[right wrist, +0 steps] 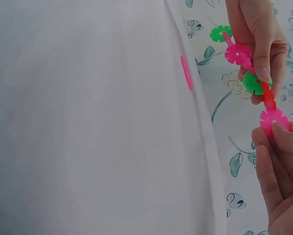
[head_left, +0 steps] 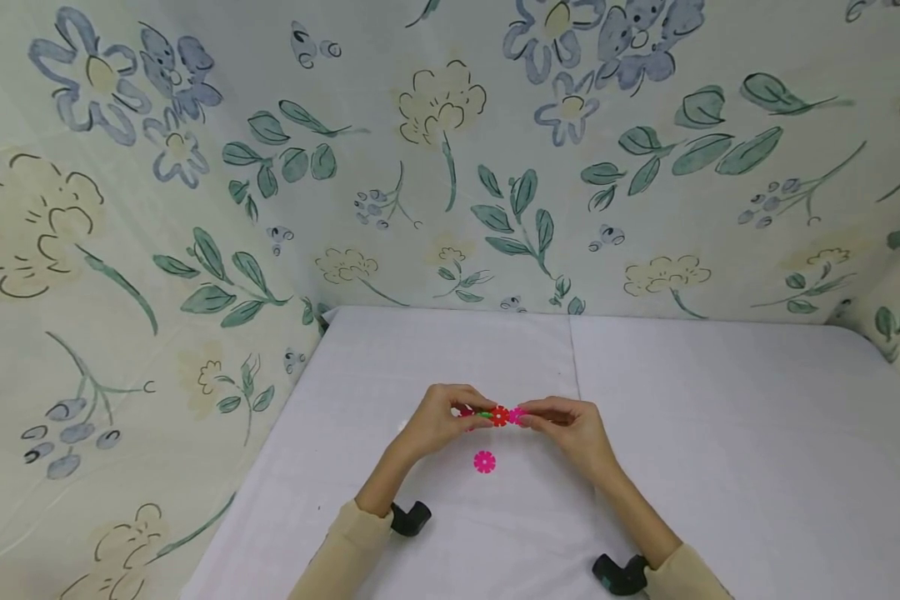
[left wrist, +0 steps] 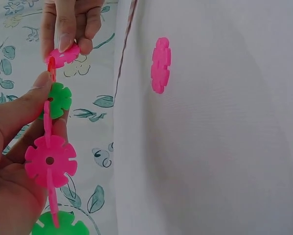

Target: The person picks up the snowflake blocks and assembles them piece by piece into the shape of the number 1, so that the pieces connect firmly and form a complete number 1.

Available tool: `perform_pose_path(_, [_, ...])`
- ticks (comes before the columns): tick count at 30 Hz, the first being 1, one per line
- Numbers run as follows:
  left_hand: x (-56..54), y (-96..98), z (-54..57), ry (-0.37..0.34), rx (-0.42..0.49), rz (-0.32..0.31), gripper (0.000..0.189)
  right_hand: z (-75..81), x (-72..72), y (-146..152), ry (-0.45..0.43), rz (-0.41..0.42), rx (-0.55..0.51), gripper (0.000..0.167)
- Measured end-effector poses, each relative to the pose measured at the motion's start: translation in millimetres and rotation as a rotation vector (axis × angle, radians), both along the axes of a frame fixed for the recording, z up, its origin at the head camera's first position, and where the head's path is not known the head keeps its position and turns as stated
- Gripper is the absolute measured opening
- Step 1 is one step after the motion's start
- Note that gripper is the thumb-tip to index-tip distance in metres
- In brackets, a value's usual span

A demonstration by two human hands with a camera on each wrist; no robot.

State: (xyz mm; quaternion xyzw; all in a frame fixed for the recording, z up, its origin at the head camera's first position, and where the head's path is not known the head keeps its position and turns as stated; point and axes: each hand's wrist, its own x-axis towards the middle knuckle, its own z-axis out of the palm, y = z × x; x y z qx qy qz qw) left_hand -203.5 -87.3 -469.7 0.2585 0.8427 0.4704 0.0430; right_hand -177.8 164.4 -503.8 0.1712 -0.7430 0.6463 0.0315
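Note:
My left hand (head_left: 442,417) pinches a chain of interlocked plastic flower discs near its red disc (head_left: 499,416). In the left wrist view the chain runs through a green disc (left wrist: 61,98) and a pink disc (left wrist: 50,160) to another green disc (left wrist: 60,224) at the far end. Between thumb and fingers my right hand (head_left: 573,429) pinches a pink notched disc (right wrist: 273,120), which meets the red disc edge to edge. Whether their slots are fully engaged I cannot tell. A loose pink disc (head_left: 484,462) lies on the table just below the hands.
A white cloth covers the table (head_left: 720,433), with a crease running back from the hands. Floral fabric (head_left: 450,183) hangs behind and at the left. Black wrist-worn devices (head_left: 411,518) sit by both sleeves.

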Motion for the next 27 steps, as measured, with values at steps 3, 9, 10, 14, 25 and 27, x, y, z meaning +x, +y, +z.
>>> perform_pose_path(3, [-0.3, 0.2, -0.8, 0.008, 0.002, 0.002, 0.024, 0.0, -0.3, -0.8, 0.018, 0.004, 0.007, 0.019])
perform_pose_path(9, [-0.2, 0.9, -1.8, 0.025, 0.038, 0.000, 0.022, 2.5, 0.2, -3.5, 0.059, -0.004, 0.018, 0.019])
perform_pose_path(10, [0.0, 1.0, -1.7, 0.028, 0.046, -0.002, 0.022, 3.2, 0.2, -4.2, 0.074, -0.008, 0.024, 0.019])
perform_pose_path(14, [0.7, 0.4, 0.3, 0.048, 0.072, -0.012, 0.021, 6.4, -0.2, -7.5, 0.142, -0.023, 0.054, 0.019])
perform_pose_path(25, [0.4, 2.7, 5.6, 0.085, 0.054, -0.061, 0.021, 9.2, 1.1, -15.1, 0.261, -0.051, 0.123, 0.020])
perform_pose_path(27, [0.7, 1.6, 2.9, 0.059, 0.053, -0.049, 0.020, 8.6, 2.0, -16.2, 0.249, -0.060, 0.118, 0.020])
